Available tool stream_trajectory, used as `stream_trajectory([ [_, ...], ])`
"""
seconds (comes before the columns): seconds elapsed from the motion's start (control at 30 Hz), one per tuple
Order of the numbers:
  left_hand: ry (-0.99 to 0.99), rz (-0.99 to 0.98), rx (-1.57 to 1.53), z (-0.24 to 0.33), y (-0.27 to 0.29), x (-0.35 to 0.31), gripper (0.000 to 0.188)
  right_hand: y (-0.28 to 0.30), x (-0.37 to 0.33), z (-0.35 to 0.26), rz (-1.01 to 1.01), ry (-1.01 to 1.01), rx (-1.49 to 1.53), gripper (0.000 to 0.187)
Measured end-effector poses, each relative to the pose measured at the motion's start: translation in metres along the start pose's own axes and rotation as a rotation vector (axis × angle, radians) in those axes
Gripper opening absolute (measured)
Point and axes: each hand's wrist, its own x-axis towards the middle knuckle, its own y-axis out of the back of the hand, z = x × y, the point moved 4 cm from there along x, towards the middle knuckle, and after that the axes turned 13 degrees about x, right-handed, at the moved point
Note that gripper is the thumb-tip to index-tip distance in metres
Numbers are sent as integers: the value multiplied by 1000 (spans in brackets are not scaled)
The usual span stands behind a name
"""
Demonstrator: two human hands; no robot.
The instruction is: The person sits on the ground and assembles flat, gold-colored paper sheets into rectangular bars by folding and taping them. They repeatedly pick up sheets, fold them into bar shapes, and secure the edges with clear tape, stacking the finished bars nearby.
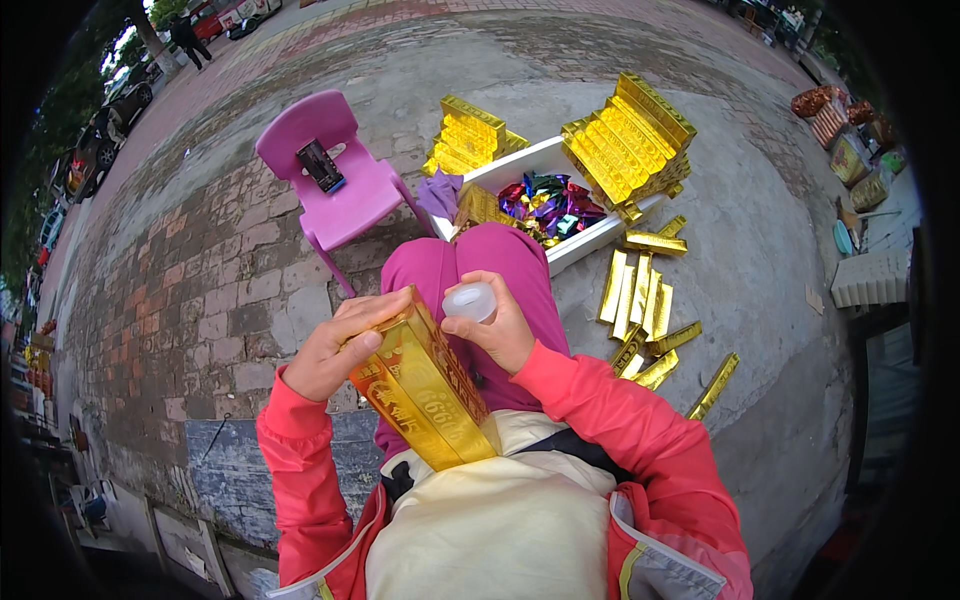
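Observation:
A long gold box (425, 390) with red print stands tilted across my lap, its lower end against my shirt. My left hand (335, 345) is closed round the box's upper left edge, thumb on the near side and fingers over the top. In my right hand (505, 325) is a small translucent white plastic bottle (470, 302), gripped between thumb and fingers close to the box's upper right edge. Part of the bottle is hidden by the hand.
A pink plastic chair (340, 195) holding a dark box (320, 166) stands front left. Ahead is a white tray (605, 232) of shiny coloured foil pieces (550, 205). Stacked gold boxes (625, 140) sit at its right, more (465, 138) behind. Loose gold bars (635, 290) lie on the pavement at right.

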Motion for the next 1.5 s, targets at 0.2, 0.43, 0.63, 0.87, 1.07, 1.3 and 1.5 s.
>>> stream_trajectory([
  [0.2, 9, 7, -21, -1, 0, 0, 50, 0, 0, 23, 5, -113, 25, 72],
  [0.43, -78, 7, -70, -7, 1, 6, 56, -22, -8, 40, -290, -579, 528, 78],
  [0.63, -173, 41, -324, -26, -2, 12, 71, -26, -20, 26, -347, -650, 516, 71],
  [0.87, 130, 503, -548, -39, -35, 7, 113, -32, -11, -13, -130, -404, 209, 60],
  [1.07, 176, 546, -488, -15, -81, 21, 126, -40, -6, -50, -169, 124, -263, 61],
  [1.3, 121, 605, -560, -13, -103, 20, 115, -21, -21, -58, -200, 140, -349, 72],
  [1.5, 151, 419, -31, 1, -22, 30, 109, -18, -16, -58, -123, -39, -171, 77],
])
